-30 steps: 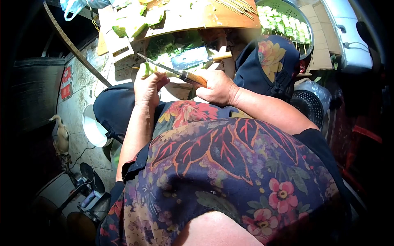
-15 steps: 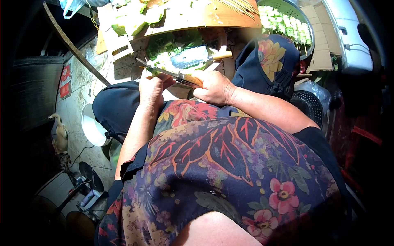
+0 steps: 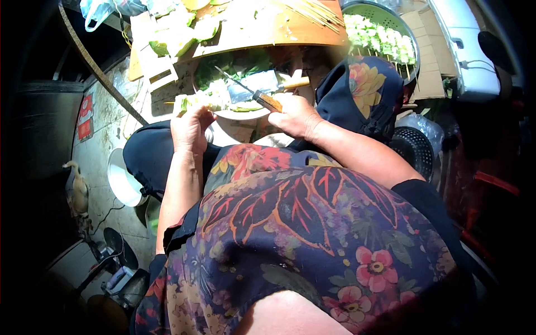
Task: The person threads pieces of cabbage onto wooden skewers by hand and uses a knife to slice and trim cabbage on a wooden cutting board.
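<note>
My left hand [image 3: 191,125] is closed around a pale green vegetable piece [image 3: 183,104]. A thin yellowish tip, like a skewer point, sticks out to the left of it. In my right hand [image 3: 296,118] is a knife [image 3: 268,101] with a wooden handle, its narrow blade angled up and to the left. The blade is apart from the vegetable piece and crosses over a wide bowl [image 3: 245,116] of cut greens. A cleaver [image 3: 254,85] with a wooden handle lies across that bowl.
A wooden board [image 3: 257,28] beyond the bowl carries vegetable leaves [image 3: 181,42] and bamboo skewers [image 3: 318,14]. At the right, a green colander [image 3: 365,8] holds skewered vegetable pieces [image 3: 379,39] beside cardboard [image 3: 434,53]. A white bucket [image 3: 124,177] stands by my left knee; a cat [image 3: 78,192] is further left.
My left hand has shifted left, away from the knife, with the vegetable piece. The knife blade has swung up and away from the left hand, and now points over the bowl.
</note>
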### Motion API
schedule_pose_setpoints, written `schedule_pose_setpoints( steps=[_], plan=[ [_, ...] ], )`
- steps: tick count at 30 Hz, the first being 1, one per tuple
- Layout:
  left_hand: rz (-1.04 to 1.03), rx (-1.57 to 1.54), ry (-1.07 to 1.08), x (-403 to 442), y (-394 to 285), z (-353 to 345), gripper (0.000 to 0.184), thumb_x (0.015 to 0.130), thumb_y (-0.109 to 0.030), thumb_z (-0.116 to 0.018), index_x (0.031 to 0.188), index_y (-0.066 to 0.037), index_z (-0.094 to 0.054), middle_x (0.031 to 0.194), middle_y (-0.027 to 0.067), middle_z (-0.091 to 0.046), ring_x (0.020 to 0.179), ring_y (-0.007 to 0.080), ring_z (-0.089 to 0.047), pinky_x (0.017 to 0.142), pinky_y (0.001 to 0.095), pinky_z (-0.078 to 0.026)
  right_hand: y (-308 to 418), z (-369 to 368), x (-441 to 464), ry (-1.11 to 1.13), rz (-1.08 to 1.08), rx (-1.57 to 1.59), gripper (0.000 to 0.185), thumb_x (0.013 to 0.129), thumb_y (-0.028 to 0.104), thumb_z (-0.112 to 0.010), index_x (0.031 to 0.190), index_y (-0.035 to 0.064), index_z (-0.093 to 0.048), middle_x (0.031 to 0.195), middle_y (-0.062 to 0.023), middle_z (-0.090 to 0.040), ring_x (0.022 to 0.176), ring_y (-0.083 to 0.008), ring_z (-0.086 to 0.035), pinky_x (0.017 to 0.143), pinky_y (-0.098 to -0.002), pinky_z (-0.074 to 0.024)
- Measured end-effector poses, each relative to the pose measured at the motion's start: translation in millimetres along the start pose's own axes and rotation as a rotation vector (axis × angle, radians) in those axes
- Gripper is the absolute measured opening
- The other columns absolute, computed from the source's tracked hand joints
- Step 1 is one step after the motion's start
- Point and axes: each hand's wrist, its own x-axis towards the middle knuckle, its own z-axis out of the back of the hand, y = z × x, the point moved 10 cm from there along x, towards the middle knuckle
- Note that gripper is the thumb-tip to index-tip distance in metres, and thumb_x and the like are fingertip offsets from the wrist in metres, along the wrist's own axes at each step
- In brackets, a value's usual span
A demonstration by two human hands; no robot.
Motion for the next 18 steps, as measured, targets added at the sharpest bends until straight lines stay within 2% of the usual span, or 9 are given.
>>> schedule_pose_setpoints(
  steps=[3,4,6,7,10,12,14,15,18],
  plan=[
    [-0.022,0.04,0.007,-5,-1,-7,0.01,0.079,-0.006,-0.065,0.088,0.0,-0.063,0.07,0.0062,-0.064,0.059,0.0158,-0.063,0.058,0.0285,-0.054,-2,-4,1,0.053,-0.033,-0.114,0.036,0.076,0.029,-0.052,0.099,0.003,-0.062,0.094,-0.0232,-0.063,0.09,-0.0381,-0.061,0.081,-0.0426,-0.0484],
    [-0.024,0.039,0.005,-4,-1,-7,0.01,0.079,-0.006,-0.065,0.088,-0.001,-0.063,0.07,0.0057,-0.064,0.058,0.0153,-0.062,0.057,0.0282,-0.054,7,-3,-6,0.134,-0.049,-0.222,0.038,0.082,0.031,-0.049,0.114,0.0142,-0.059,0.104,-0.0207,-0.063,0.098,-0.0361,-0.061,0.086,-0.0429,-0.0487],
    [-0.036,0.031,0.001,-4,-3,-10,0.01,0.079,-0.005,-0.063,0.088,-0.002,-0.062,0.069,0.0047,-0.063,0.057,0.0145,-0.061,0.056,0.0281,-0.054,6,-14,-3,0.206,-0.014,-0.343,0.035,0.083,0.025,-0.045,0.115,0.0172,-0.058,0.107,-0.0198,-0.061,0.099,-0.0375,-0.06,0.087,-0.0451,-0.0486],
    [-0.037,0.037,0.0,-4,-3,-10,0.009,0.078,-0.005,-0.062,0.087,-0.002,-0.061,0.069,0.0049,-0.063,0.058,0.0145,-0.061,0.056,0.0282,-0.054,10,-17,-1,0.188,0.029,-0.351,0.034,0.082,0.021,-0.044,0.112,0.0156,-0.059,0.108,-0.0198,-0.061,0.1,-0.0386,-0.06,0.088,-0.0471,-0.0483],
    [-0.051,0.03,0.006,2,3,-7,0.011,0.077,-0.004,-0.061,0.087,0.0,-0.06,0.068,0.0061,-0.062,0.056,0.0152,-0.06,0.054,0.0286,-0.054,-3,-29,12,0.199,0.023,-0.431,0.032,0.088,0.03,-0.044,0.113,0.0164,-0.059,0.108,-0.0183,-0.062,0.101,-0.0352,-0.061,0.086,-0.0479,-0.048],
    [-0.044,0.042,0.029,1,5,-12,0.013,0.077,-0.004,-0.06,0.089,0.0,-0.06,0.069,0.0059,-0.061,0.054,0.0151,-0.06,0.053,0.0293,-0.054,-13,-33,26,0.177,-0.009,-0.419,0.033,0.088,0.033,-0.05,0.114,0.0153,-0.059,0.109,-0.0168,-0.063,0.101,-0.0325,-0.062,0.085,-0.045,-0.049],
    [-0.023,0.038,0.037,0,9,-15,0.015,0.076,-0.002,-0.059,0.091,-0.001,-0.06,0.068,0.0052,-0.06,0.054,0.0146,-0.059,0.053,0.0302,-0.055,-40,-31,40,0.167,-0.225,-0.404,0.037,0.082,0.032,-0.061,0.116,0.0167,-0.062,0.106,-0.016,-0.065,0.099,-0.031,-0.063,0.086,-0.0402,-0.0495],
    [-0.003,0.029,0.033,-2,11,-17,0.016,0.076,-0.003,-0.059,0.091,-0.002,-0.06,0.068,0.0049,-0.06,0.055,0.0145,-0.059,0.053,0.0305,-0.055,-34,-23,44,0.118,-0.206,-0.392,0.037,0.079,0.033,-0.068,0.111,0.0143,-0.064,0.107,-0.0148,-0.066,0.1,-0.0296,-0.064,0.085,-0.0386,-0.0499],
    [0.074,0.024,0.053,-3,24,-18,0.017,0.075,-0.003,-0.06,0.092,-0.004,-0.06,0.068,0.0043,-0.059,0.056,0.0147,-0.059,0.054,0.0317,-0.055,-60,-31,68,0.094,-0.22,-0.454,0.037,0.079,0.033,-0.067,0.109,0.0127,-0.064,0.105,-0.0144,-0.066,0.099,-0.0296,-0.064,0.085,-0.0389,-0.0503]
  ],
)
